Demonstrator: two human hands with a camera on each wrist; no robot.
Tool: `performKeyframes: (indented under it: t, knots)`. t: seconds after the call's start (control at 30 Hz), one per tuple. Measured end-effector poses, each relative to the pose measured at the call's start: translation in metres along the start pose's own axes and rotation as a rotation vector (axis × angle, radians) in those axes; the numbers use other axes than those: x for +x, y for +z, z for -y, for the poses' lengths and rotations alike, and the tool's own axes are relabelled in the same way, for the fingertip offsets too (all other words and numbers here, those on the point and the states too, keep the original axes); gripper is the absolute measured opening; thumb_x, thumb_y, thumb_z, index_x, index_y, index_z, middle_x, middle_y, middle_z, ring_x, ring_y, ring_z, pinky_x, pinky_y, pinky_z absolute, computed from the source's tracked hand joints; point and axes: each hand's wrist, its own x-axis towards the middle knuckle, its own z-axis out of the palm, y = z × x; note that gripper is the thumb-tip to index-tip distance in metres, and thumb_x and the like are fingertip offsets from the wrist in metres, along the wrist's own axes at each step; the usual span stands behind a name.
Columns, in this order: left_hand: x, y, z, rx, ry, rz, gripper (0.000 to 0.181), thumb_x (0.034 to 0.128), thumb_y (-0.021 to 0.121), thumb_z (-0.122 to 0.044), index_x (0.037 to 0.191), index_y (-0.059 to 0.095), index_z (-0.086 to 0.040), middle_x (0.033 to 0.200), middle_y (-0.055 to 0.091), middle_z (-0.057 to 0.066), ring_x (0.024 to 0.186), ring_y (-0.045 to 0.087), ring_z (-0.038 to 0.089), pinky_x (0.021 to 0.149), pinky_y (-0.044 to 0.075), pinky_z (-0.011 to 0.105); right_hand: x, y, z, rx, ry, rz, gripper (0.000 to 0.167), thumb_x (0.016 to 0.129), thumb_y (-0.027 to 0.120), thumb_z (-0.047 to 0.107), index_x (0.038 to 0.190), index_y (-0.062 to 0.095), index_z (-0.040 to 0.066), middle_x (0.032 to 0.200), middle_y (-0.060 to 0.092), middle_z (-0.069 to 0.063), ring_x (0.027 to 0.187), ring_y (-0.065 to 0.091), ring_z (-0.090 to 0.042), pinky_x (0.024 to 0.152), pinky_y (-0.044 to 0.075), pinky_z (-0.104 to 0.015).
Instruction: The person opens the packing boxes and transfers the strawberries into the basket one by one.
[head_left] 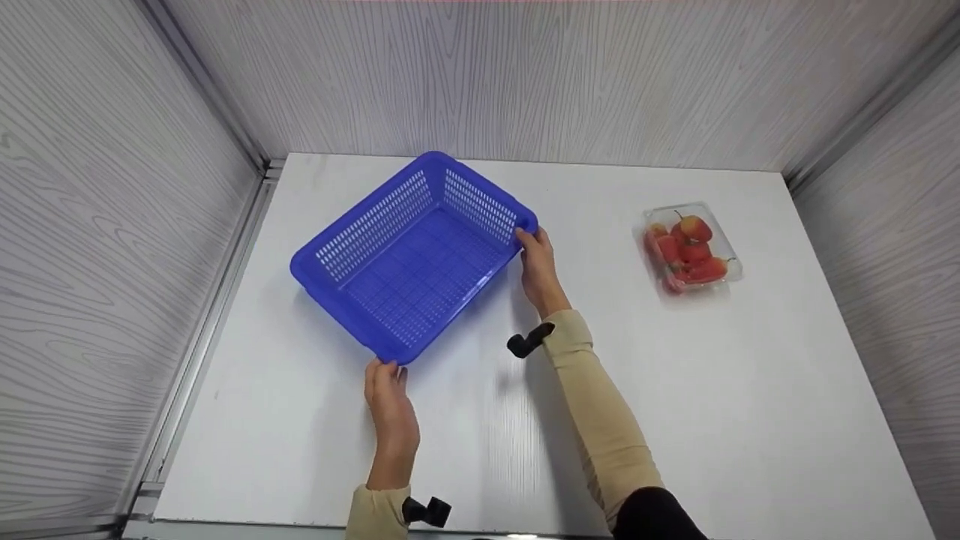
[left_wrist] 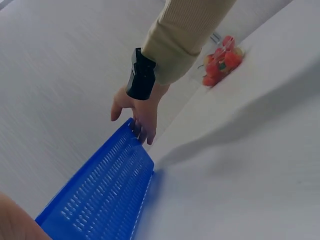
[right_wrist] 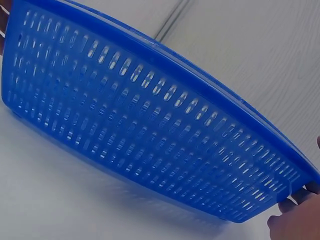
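Observation:
An empty blue plastic basket (head_left: 420, 262) with slotted walls is held at an angle over the white table, its long side wall (right_wrist: 125, 115) filling the right wrist view. My left hand (head_left: 393, 420) grips the rim at the near corner, thumb and fingers at the edge. At the right corner, my right hand (head_left: 540, 270) grips the rim, the thumb over it and the fingers beneath, as the left wrist view shows for the fingers by the basket (left_wrist: 110, 185). A shadow lies on the table under the basket.
A clear plastic box (head_left: 716, 225) of red and yellow fruit stands on the right side of the white table (head_left: 750, 390). Wood-grained panels (head_left: 525, 82) enclose the back and both sides, with metal rails along the left edge.

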Motion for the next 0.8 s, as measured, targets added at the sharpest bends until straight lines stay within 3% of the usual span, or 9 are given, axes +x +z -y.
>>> performKeyframes:
  t: [0.13,0.43,0.57,0.7,0.8]
  knots:
    - [-0.012,0.0,0.001,-0.031,-0.061,0.153,0.044,0.1013,0.026,-0.004,0.138,0.024,0.021,0.151,0.021,0.033,0.146,0.022,0.038,0.118,0.016,0.044,0.002,-0.015,0.01,0.003,0.004,-0.024,0.058,0.102,0.051,0.016,0.153,0.028,0.003,0.154,0.037,-0.012,0.146,0.028,-0.02,0.117,0.018,-0.029]
    - [-0.033,-0.002,0.001,-0.007,-0.321,0.464,0.057,0.1029,0.027,-0.013,0.144,0.009,0.022,0.152,0.012,0.041,0.143,0.017,0.049,0.114,0.021,0.047,0.005,-0.048,0.022,0.033,-0.014,-0.026,0.052,0.102,0.047,0.01,0.15,0.031,-0.001,0.147,0.042,-0.021,0.138,0.038,-0.029,0.111,0.03,-0.031]
    - [-0.037,0.003,0.006,-0.004,-0.408,0.554,0.053,0.1022,0.028,-0.014,0.139,0.016,0.021,0.15,0.019,0.042,0.142,0.024,0.047,0.113,0.026,0.047,0.006,-0.06,0.027,0.053,-0.009,-0.037,0.048,0.1,0.047,0.005,0.147,0.037,-0.004,0.142,0.046,-0.021,0.133,0.043,-0.029,0.109,0.034,-0.032]
    - [-0.039,0.013,0.018,-0.025,-0.494,0.606,0.054,0.1012,0.03,-0.014,0.142,0.017,0.019,0.147,0.029,0.039,0.139,0.034,0.045,0.112,0.028,0.048,0.007,-0.067,0.031,0.048,0.009,-0.049,0.045,0.1,0.049,0.002,0.143,0.041,-0.005,0.135,0.05,-0.017,0.125,0.048,-0.025,0.106,0.036,-0.032]
    - [-0.039,0.023,0.02,-0.043,-0.566,0.641,0.053,0.1027,0.031,-0.013,0.143,0.021,0.02,0.144,0.038,0.037,0.136,0.041,0.043,0.111,0.029,0.049,0.007,-0.066,0.038,0.061,0.049,-0.067,0.045,0.1,0.048,0.002,0.145,0.042,-0.003,0.137,0.049,-0.018,0.125,0.047,-0.025,0.107,0.036,-0.033]
